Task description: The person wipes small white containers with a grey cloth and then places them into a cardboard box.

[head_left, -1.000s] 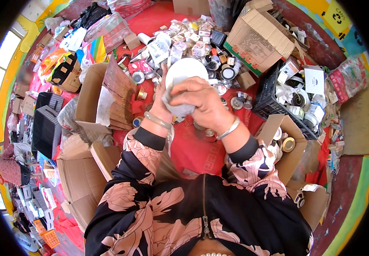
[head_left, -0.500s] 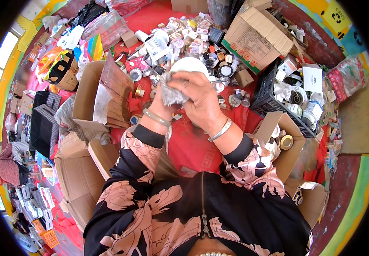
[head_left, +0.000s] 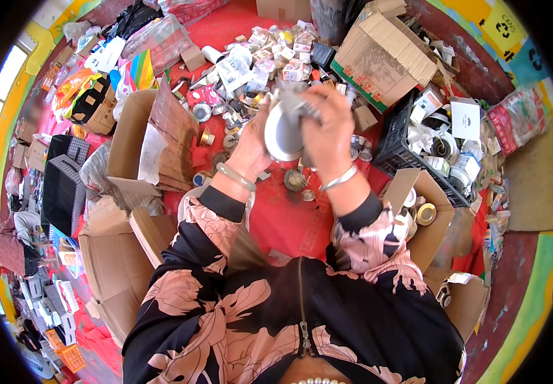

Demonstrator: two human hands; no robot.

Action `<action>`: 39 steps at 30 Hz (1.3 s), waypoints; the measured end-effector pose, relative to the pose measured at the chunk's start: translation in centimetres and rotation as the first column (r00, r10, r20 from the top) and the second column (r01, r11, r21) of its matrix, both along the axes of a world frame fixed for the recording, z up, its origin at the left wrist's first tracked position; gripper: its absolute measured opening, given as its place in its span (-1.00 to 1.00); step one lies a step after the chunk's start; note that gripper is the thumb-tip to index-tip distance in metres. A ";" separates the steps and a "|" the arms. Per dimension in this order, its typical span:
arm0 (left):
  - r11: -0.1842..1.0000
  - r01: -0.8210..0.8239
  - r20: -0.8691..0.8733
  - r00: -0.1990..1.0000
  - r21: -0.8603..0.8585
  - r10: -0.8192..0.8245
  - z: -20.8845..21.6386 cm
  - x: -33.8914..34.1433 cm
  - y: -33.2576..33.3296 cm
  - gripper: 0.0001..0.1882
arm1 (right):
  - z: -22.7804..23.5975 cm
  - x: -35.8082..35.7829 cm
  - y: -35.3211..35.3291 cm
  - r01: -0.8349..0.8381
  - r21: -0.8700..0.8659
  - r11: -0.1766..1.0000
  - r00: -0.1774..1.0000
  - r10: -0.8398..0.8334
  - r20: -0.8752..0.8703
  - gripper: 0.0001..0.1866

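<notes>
Hands out front, nearly together over red sheet (head_left: 283, 221). Left hand (head_left: 249, 144) wrapped round white disc's (head_left: 283, 136) left edge, grey face between the hands. Right hand (head_left: 331, 125) curled at grey wad (head_left: 297, 104) by disc's top; blurred, can't tell if pinching. Carton (head_left: 385, 59) printed, white box (head_left: 466, 118) marked, yellow wall panel (head_left: 501, 27) lettered with arrow symbol.

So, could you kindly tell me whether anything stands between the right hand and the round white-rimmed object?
Yes: a blurred grey thing shows between the right hand and the round white-rimmed object, at its upper edge; whether they are joined, I cannot tell.
</notes>
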State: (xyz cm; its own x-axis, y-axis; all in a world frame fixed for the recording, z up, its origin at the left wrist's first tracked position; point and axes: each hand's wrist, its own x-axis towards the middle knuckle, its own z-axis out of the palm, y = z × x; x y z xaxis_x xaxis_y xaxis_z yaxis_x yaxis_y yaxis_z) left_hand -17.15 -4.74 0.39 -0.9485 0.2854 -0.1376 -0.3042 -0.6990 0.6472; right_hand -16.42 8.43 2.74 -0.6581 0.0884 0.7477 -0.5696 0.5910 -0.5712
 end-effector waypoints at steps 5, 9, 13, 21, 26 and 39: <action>0.992 -0.077 -0.021 0.997 -0.100 0.075 0.6 0.9 -1.0 -0.52 | 0.0 0.1 0.4 -0.061 0.091 0.994 0.994 0.069 -0.088 -0.52; 0.995 -0.046 -0.022 0.999 0.092 0.049 0.1 0.0 -1.8 -0.51 | -0.5 -3.5 7.0 0.209 -0.169 0.963 0.978 -0.208 0.028 -0.59; 0.985 -0.031 -0.031 0.999 0.170 0.037 -0.7 -0.6 -2.2 -0.51 | 2.4 -1.6 5.1 0.120 -0.072 0.990 0.986 -0.127 -0.105 -0.51; 0.912 0.219 -0.233 0.962 0.347 -0.142 -1.6 -1.1 -3.2 -0.46 | 0.0 1.7 -1.9 -0.391 0.158 0.907 0.914 0.403 -0.052 -0.54; 0.986 -0.053 -0.065 0.996 0.161 0.064 -0.7 -0.8 -2.3 -0.42 | -0.3 -0.4 0.7 -0.239 0.143 0.960 0.964 0.252 -0.082 -0.50; 0.993 -0.114 0.058 0.992 -0.028 0.115 1.4 0.4 -2.5 -0.51 | -0.1 2.3 -1.3 -0.469 0.245 0.849 0.872 0.488 -0.021 -0.60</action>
State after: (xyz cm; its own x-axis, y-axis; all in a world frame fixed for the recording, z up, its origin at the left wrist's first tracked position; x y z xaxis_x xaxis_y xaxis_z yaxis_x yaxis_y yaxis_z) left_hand -16.73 -7.19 1.83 -0.9646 0.1711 -0.2006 -0.2616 -0.7155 0.6478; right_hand -14.12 7.11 2.61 -0.5127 -0.3987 0.7604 -0.8527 0.3399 -0.3967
